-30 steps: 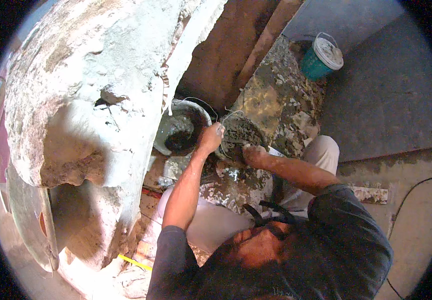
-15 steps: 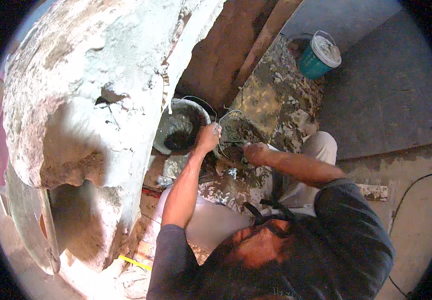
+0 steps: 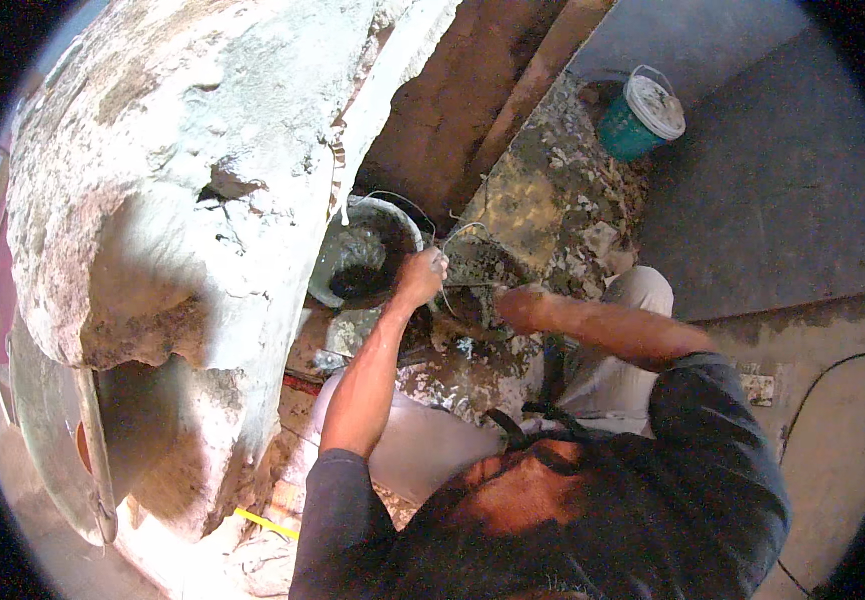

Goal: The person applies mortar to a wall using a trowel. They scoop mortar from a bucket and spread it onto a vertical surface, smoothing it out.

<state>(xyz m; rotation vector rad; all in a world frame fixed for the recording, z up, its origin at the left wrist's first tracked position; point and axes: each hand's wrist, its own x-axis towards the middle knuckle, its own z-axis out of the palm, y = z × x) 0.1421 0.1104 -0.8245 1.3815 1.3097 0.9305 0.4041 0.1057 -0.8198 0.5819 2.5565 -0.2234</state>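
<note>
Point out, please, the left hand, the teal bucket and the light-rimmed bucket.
Left hand (image 3: 421,277): head view, middle of the hand.
Teal bucket (image 3: 624,132): head view, its outer side wall.
Light-rimmed bucket (image 3: 349,244): head view, its inner wall.

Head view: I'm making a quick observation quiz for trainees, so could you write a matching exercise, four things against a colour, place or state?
1. Bucket at upper right
2. Left hand
3. Yellow strip
4. Cable

A. Lower left of the picture
B. Black, curving near the right rim
C. Teal body, whitish top
D. Closed around a thin wire

Pairs: 1-C, 2-D, 3-A, 4-B
</note>
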